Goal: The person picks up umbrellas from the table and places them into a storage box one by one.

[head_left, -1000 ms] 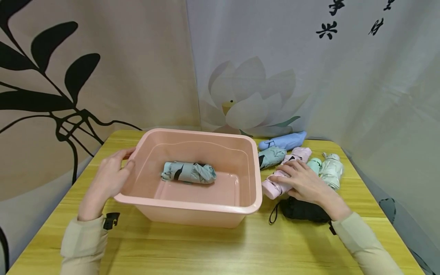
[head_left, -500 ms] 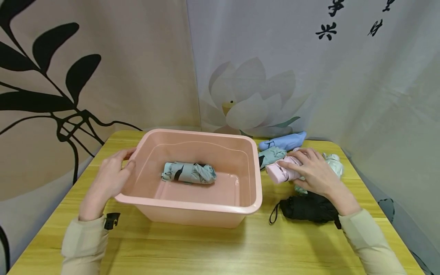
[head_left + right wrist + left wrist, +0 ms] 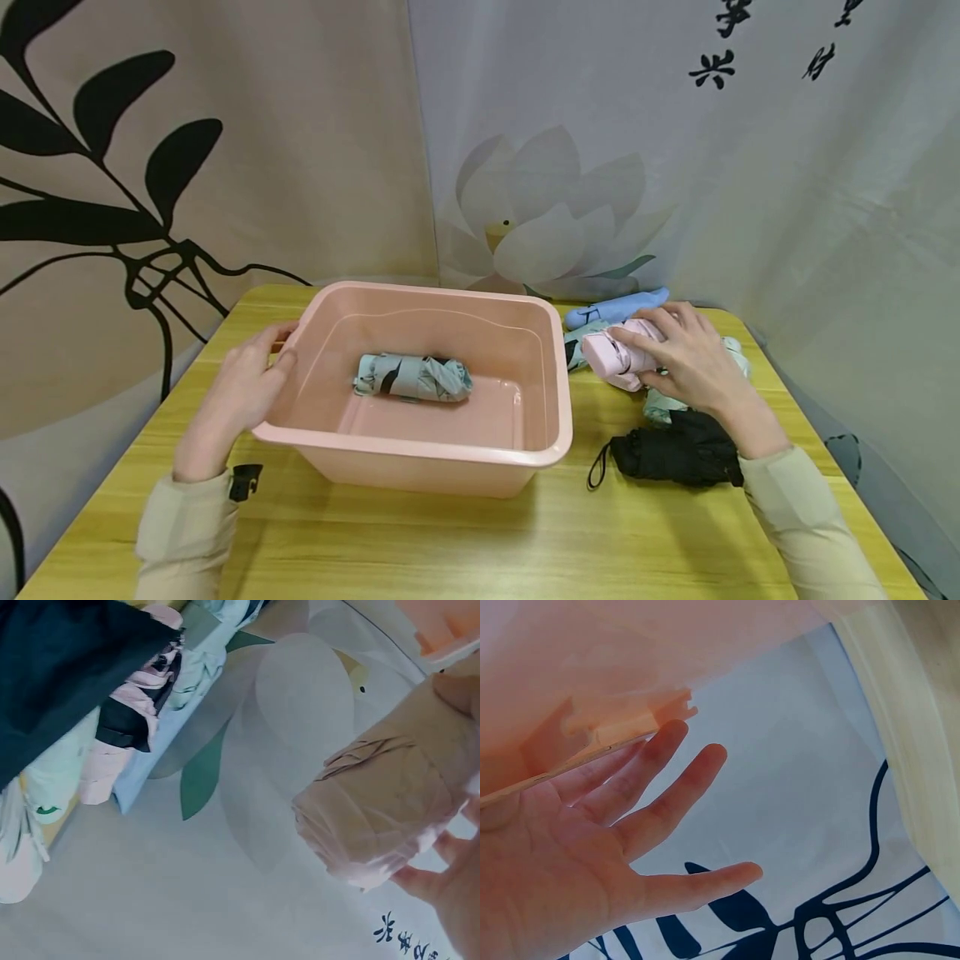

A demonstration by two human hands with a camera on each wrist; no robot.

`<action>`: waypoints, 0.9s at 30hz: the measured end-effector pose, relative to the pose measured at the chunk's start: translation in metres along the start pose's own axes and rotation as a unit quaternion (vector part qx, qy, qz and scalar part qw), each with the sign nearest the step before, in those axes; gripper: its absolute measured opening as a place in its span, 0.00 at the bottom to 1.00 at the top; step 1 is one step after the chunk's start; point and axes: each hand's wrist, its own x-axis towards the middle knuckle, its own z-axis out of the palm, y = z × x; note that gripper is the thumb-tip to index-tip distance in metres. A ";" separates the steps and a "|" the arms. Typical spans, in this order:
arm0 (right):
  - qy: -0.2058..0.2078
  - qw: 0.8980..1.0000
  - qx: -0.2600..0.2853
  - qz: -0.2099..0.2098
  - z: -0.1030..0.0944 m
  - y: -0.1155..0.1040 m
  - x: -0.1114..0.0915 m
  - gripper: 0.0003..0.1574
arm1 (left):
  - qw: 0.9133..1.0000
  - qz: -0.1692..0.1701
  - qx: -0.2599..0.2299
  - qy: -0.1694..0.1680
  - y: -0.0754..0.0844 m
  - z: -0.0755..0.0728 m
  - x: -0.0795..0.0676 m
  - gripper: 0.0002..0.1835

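A folded pink umbrella (image 3: 617, 353) is in the grip of my right hand (image 3: 690, 358), raised above the other umbrellas. The right wrist view shows the pink umbrella (image 3: 382, 802) from its gathered end, fingers round its far side. My left hand (image 3: 243, 379) rests at the left rim of a pink plastic tub (image 3: 412, 454). In the left wrist view, the fingers of the left hand (image 3: 622, 817) are spread, some touching beneath the rim. One folded grey-green umbrella (image 3: 412, 377) with dark markings lies inside the tub.
Right of the tub lie a blue umbrella (image 3: 618, 308), a second grey-green umbrella (image 3: 575, 343), a black umbrella (image 3: 675, 454) with a wrist loop, and pale green ones partly hidden by my hand. Another pink umbrella (image 3: 109, 761) shows in the right wrist view. A printed curtain hangs behind.
My right hand has taken one pink umbrella from the pile and lifted it, moving slightly away and to the right. The left hand and tub stay put.
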 end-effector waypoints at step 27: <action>0.024 1.000 -0.003 0.009 -0.009 -0.014 0.060 0.39 | 1.000 0.014 0.000 0.015 -0.001 0.002 -0.001 0.26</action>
